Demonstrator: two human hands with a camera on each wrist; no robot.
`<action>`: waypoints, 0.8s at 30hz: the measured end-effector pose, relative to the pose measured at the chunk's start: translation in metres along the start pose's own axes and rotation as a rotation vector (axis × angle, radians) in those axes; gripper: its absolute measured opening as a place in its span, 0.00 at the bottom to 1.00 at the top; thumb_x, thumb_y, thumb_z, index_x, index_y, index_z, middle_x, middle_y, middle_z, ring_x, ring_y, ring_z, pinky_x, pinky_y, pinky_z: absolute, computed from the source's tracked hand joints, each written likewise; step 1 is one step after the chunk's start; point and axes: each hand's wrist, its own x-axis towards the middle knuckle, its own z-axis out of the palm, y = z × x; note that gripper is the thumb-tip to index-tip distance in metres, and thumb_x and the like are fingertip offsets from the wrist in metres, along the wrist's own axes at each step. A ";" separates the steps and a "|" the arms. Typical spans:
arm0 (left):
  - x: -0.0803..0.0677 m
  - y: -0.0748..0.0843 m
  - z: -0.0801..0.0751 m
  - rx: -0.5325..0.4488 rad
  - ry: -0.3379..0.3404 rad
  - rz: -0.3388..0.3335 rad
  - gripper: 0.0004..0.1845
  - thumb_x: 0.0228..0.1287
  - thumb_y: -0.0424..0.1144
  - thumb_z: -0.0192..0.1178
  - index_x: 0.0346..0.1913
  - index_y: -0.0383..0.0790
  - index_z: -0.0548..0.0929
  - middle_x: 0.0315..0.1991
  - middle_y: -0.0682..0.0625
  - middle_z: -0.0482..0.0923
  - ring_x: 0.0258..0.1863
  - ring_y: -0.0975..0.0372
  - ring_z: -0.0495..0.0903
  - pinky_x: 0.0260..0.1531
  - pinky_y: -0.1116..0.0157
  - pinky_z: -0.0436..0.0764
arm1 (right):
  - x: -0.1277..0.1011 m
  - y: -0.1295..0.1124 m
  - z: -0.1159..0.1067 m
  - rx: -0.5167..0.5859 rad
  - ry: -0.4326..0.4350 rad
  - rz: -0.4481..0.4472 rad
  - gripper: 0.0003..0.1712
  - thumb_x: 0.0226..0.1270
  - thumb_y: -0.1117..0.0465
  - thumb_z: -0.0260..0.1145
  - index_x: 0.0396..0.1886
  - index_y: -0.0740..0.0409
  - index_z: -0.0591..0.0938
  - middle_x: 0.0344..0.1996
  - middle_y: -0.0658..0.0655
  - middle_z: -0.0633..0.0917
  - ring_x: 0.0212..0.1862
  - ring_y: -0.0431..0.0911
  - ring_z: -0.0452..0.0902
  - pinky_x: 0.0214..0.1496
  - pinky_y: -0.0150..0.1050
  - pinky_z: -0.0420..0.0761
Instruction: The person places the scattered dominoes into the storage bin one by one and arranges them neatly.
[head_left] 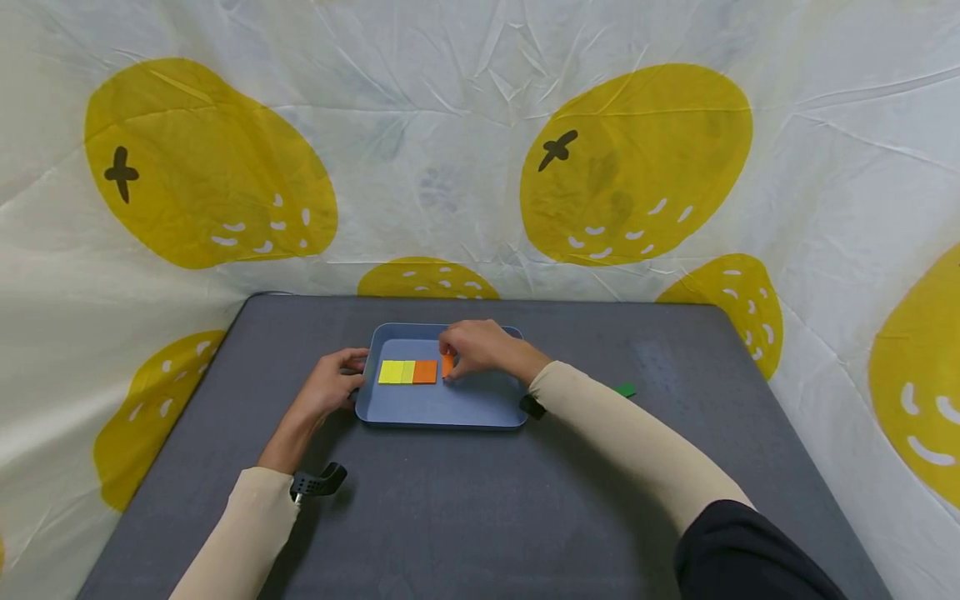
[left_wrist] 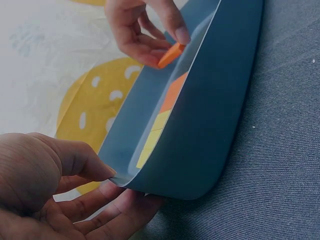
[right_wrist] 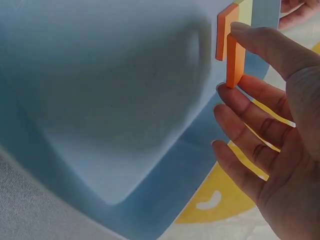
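Between the thumb and fingers of my right hand (head_left: 480, 343) is an orange flat rectangular block (right_wrist: 236, 61), pinched at its two ends and held on edge over the blue tray (head_left: 442, 410). On the tray floor lies a row of similar blocks: yellow pieces (head_left: 396, 372) at the left, then an orange block (head_left: 425, 372) at the right end, just left of the held one. My left hand (head_left: 330, 387) holds the tray's left end, with the thumb on the rim (left_wrist: 118, 180) and the fingers against the outer wall.
The tray sits on a dark grey table (head_left: 480, 508) near its far edge. A green piece (head_left: 626, 389) lies to the right, partly hidden by my right sleeve (head_left: 622, 442). Behind hangs a white curtain (head_left: 442, 150) with yellow fruit prints.
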 end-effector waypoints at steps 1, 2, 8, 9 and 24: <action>0.000 0.000 0.000 0.002 0.001 -0.001 0.29 0.73 0.29 0.52 0.76 0.37 0.65 0.66 0.32 0.68 0.57 0.43 0.74 0.38 0.55 0.86 | 0.001 -0.001 0.000 -0.006 -0.006 0.004 0.24 0.59 0.41 0.76 0.48 0.51 0.84 0.43 0.49 0.83 0.44 0.43 0.77 0.44 0.39 0.80; 0.000 0.000 0.000 0.002 0.000 -0.002 0.29 0.73 0.29 0.52 0.76 0.37 0.65 0.67 0.32 0.68 0.57 0.43 0.74 0.38 0.55 0.86 | 0.003 -0.002 0.001 -0.012 -0.010 0.008 0.25 0.59 0.41 0.76 0.48 0.51 0.84 0.43 0.49 0.83 0.44 0.43 0.76 0.43 0.39 0.80; 0.000 -0.001 0.000 -0.008 -0.006 -0.002 0.29 0.73 0.29 0.53 0.76 0.37 0.65 0.66 0.32 0.68 0.57 0.44 0.74 0.37 0.55 0.86 | 0.008 -0.005 0.006 -0.037 -0.022 0.024 0.26 0.58 0.41 0.76 0.47 0.52 0.85 0.42 0.50 0.81 0.42 0.43 0.76 0.41 0.39 0.79; 0.000 -0.001 0.000 -0.008 -0.005 -0.004 0.29 0.74 0.29 0.53 0.76 0.37 0.65 0.66 0.32 0.68 0.57 0.44 0.74 0.37 0.55 0.86 | 0.008 -0.006 0.006 -0.039 -0.022 0.024 0.26 0.58 0.41 0.76 0.47 0.52 0.85 0.42 0.50 0.81 0.41 0.43 0.76 0.41 0.39 0.79; -0.001 0.002 0.000 0.001 0.001 -0.013 0.29 0.73 0.29 0.53 0.76 0.37 0.66 0.66 0.32 0.69 0.57 0.44 0.74 0.38 0.55 0.86 | 0.013 -0.007 0.014 -0.053 -0.043 0.033 0.25 0.59 0.41 0.76 0.47 0.51 0.85 0.43 0.51 0.81 0.41 0.44 0.75 0.41 0.39 0.79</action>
